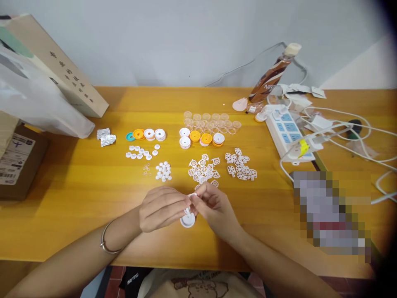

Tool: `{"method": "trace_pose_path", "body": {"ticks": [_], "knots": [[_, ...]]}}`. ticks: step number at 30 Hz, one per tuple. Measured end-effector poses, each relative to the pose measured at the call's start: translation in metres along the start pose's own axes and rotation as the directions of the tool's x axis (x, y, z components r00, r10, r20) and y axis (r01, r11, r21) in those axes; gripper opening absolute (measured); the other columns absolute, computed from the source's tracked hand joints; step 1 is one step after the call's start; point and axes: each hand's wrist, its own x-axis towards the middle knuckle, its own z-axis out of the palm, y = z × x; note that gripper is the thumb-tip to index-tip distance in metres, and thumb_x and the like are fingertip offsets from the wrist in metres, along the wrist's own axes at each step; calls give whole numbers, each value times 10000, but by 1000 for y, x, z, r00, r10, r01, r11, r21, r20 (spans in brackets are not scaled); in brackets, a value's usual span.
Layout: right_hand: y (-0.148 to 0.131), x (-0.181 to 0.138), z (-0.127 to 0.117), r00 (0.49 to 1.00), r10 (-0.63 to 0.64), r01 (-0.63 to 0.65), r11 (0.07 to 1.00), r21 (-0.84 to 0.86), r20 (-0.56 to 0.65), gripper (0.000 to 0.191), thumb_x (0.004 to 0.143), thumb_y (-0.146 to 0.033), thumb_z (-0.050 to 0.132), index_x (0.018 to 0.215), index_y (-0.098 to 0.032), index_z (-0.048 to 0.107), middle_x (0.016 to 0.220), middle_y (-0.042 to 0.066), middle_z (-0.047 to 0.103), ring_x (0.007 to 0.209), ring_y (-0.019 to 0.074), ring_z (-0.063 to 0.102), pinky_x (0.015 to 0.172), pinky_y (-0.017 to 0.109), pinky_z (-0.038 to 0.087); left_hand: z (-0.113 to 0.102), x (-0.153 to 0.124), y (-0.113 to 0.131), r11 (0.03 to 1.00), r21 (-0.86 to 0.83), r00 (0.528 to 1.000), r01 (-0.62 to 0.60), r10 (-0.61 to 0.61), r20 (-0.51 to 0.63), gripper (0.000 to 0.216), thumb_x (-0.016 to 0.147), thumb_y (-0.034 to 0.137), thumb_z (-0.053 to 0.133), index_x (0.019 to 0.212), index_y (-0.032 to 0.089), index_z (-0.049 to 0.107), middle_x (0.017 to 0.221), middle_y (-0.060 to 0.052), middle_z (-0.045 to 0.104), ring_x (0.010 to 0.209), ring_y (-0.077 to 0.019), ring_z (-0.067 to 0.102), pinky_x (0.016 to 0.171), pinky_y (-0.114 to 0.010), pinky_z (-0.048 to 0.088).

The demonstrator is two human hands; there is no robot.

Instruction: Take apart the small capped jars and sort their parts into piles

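Observation:
My left hand [163,208] and my right hand [217,210] meet above the front middle of the table. Their fingertips pinch a small white plastic part [192,195], mostly covered by the fingers. Just beneath, partly under my left fingers, is a round white shallow cap [187,220] with another small white piece [187,211] over it. Beyond my hands lies a pile of white openwork plastic pieces [204,169], and a second such pile [241,164] sits to its right. White button-like caps [163,171] are heaped beyond my left hand, beside tiny clear rings [147,169].
White and orange discs [206,138] stand in stacks, with clear round cups [214,123] behind. Flat white caps [139,152] and crumpled foil [106,137] lie left. A power strip [288,132], cables, and a leaning bottle [273,76] occupy the right; a cardboard box [18,161] the left.

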Motion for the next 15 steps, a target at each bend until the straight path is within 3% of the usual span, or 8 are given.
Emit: {"method": "trace_pose_path", "body": {"ticks": [3,5,8,11,15], "knots": [[-1,3,-4,998,-5,8,999,36,-70,222,758,-319,557,643,-208,403,472,-60,511,405,71,451,433,199,390,-8,2,5,998,-2,997,-55,55,52,278,749,127,624,1023,161,592,908,-57,674,886,-162,634,747,-284,572],[-3,9,-14,978,-90,88,996,-19,-186,218,763,-313,558,652,-206,406,480,-62,500,409,64,431,437,193,376,-11,6,8,998,-10,996,-60,61,66,308,747,103,617,1051,139,586,907,-75,669,899,-169,626,766,-294,562],[-5,19,-36,935,-257,173,932,-317,-243,192,760,-335,582,670,-190,495,548,-27,536,483,85,459,470,208,378,-6,8,9,986,-65,988,151,-152,-21,408,738,54,607,1134,136,554,926,-91,648,864,-149,617,740,-268,547],[-3,27,-51,895,-408,211,744,-634,-181,155,775,-320,577,705,-185,603,617,8,581,549,114,484,526,243,399,6,6,4,872,-206,886,444,-462,-47,374,771,60,564,1128,172,576,953,-89,631,846,-127,601,688,-228,529],[3,31,-54,855,-512,274,573,-773,-77,147,812,-273,542,823,-207,673,764,50,634,703,167,551,645,298,441,15,4,-3,684,-350,740,640,-671,41,308,816,129,534,1113,176,599,912,-71,626,808,-105,581,682,-205,504]]}}
